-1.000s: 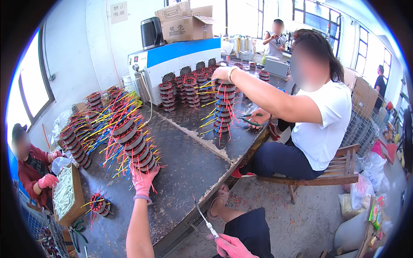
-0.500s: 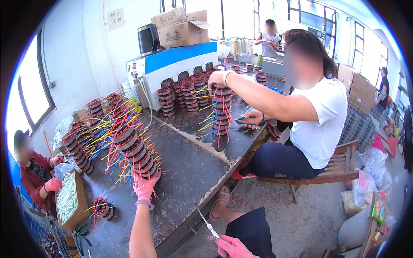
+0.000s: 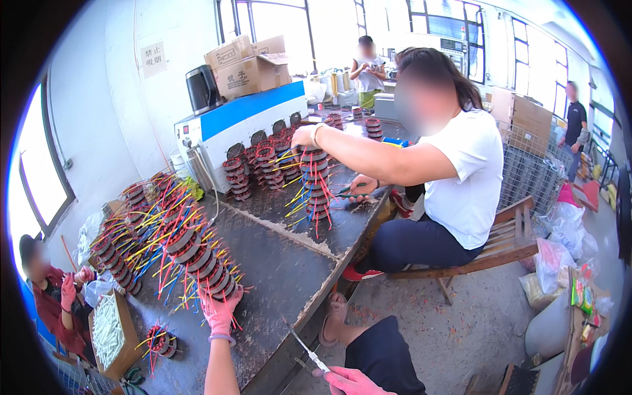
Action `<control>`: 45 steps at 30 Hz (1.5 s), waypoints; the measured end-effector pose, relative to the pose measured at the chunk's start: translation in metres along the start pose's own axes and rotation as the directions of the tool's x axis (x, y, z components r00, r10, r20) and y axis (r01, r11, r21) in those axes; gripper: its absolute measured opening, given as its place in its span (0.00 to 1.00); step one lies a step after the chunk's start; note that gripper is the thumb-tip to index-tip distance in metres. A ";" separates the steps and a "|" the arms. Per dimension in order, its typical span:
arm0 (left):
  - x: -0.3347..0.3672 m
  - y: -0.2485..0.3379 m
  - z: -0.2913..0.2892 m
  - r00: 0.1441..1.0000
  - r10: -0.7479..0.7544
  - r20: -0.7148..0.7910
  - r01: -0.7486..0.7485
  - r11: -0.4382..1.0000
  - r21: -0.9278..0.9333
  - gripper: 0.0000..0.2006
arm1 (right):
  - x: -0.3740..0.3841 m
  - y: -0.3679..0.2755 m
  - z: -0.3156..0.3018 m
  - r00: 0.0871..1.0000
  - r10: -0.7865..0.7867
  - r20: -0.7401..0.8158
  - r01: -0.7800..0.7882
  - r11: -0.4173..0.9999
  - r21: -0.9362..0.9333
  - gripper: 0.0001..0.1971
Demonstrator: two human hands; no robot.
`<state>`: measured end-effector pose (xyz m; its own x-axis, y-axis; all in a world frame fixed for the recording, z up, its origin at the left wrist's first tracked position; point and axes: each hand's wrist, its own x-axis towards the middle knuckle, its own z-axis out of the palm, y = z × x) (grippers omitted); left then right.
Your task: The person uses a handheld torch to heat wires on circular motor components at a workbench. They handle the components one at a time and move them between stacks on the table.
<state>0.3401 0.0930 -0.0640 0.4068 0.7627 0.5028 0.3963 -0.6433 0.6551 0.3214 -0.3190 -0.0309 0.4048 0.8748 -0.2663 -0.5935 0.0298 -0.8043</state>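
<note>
My left hand (image 3: 221, 309), in a pink glove, is wrapped round the near, lower end of a leaning stack of motor stators (image 3: 201, 260). Red, yellow and blue wire leads stick out along the stack. At the bottom edge my right hand (image 3: 359, 382), also gloved in pink, is closed on a slim tool (image 3: 311, 353) with a long thin metal shaft and a whitish section by the fingers. Its tip points up and left, apart from the stators. A single short stator (image 3: 161, 342) lies on the dark table (image 3: 280, 280) left of my left hand.
Across the table a co-worker (image 3: 464, 151) works with green-handled pliers (image 3: 347, 190) at another stator stack (image 3: 316, 187). Further stators (image 3: 118, 263) stand at left. A box of white tubes (image 3: 110, 329) sits near another person (image 3: 56, 296). A blue-and-white machine (image 3: 243, 112) stands behind.
The view has shifted, so most things sit further left. At far left, the other person has raised a gloved hand. My hands keep their holds.
</note>
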 end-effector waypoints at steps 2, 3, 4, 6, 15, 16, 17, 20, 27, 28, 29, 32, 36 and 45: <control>-0.011 0.018 -0.007 0.999 0.002 0.045 0.000 0.999 -0.041 0.59 | -0.009 -0.010 0.007 0.999 -0.022 -0.048 0.021 0.999 -0.038 0.17; -0.013 0.020 -0.011 0.998 -0.013 0.062 0.018 0.997 -0.073 0.59 | -0.016 -0.025 0.018 0.995 -0.044 -0.087 0.035 0.994 -0.105 0.14; -0.016 0.019 -0.018 0.996 -0.035 0.083 0.043 0.994 -0.098 0.58 | -0.022 -0.034 0.027 0.991 -0.059 -0.122 0.038 0.985 -0.167 0.13; -0.017 0.015 -0.013 0.997 0.073 0.030 -0.072 0.996 -0.054 0.51 | -0.024 -0.034 0.029 0.989 -0.084 -0.122 0.066 0.987 -0.147 0.12; -0.032 0.056 -0.042 0.983 0.155 0.097 -0.165 0.981 0.107 0.46 | -0.028 -0.017 0.025 0.984 -0.061 -0.170 0.033 0.986 -0.162 0.13; -0.035 0.060 -0.048 0.982 0.171 0.084 -0.180 0.976 0.119 0.46 | -0.028 -0.015 0.025 0.984 -0.061 -0.166 0.033 0.986 -0.166 0.13; -0.035 0.056 -0.050 0.987 0.154 0.050 -0.159 0.981 0.110 0.46 | -0.027 -0.013 0.025 0.984 -0.063 -0.164 0.034 0.985 -0.170 0.13; -0.037 0.049 -0.051 0.991 0.072 0.110 -0.081 0.994 0.079 0.45 | -0.029 -0.020 0.031 0.984 -0.066 -0.165 0.034 0.982 -0.188 0.13; -0.047 0.061 -0.059 0.967 -0.026 0.253 0.055 0.992 -0.111 0.49 | -0.032 -0.018 0.026 0.984 -0.049 -0.171 0.009 0.974 -0.225 0.12; -0.048 0.060 -0.060 0.968 -0.022 0.249 0.048 0.994 -0.099 0.49 | -0.032 -0.020 0.028 0.985 -0.047 -0.165 0.008 0.974 -0.227 0.12; -0.048 0.057 -0.059 0.969 -0.018 0.246 0.041 0.995 -0.087 0.49 | -0.033 -0.022 0.029 0.986 -0.045 -0.160 0.008 0.973 -0.229 0.12; -0.049 0.058 -0.060 0.964 -0.019 0.265 0.044 0.995 -0.091 0.48 | -0.035 -0.022 0.028 0.987 -0.055 -0.153 0.013 0.965 -0.262 0.12; -0.048 0.051 -0.060 0.959 -0.009 0.283 0.050 0.989 -0.137 0.48 | -0.037 -0.026 0.034 0.990 -0.042 -0.135 0.006 0.966 -0.257 0.13; -0.044 0.042 -0.212 0.677 -0.050 0.734 0.161 0.984 -0.082 0.37 | -0.040 -0.032 0.033 0.990 -0.110 -0.089 0.082 0.959 -0.271 0.15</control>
<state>0.1643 0.0467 0.0605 0.8599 0.4992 -0.1060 0.3879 -0.5043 0.7715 0.3012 -0.3388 0.0235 0.5278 0.8197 -0.2224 -0.3475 -0.0305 -0.9372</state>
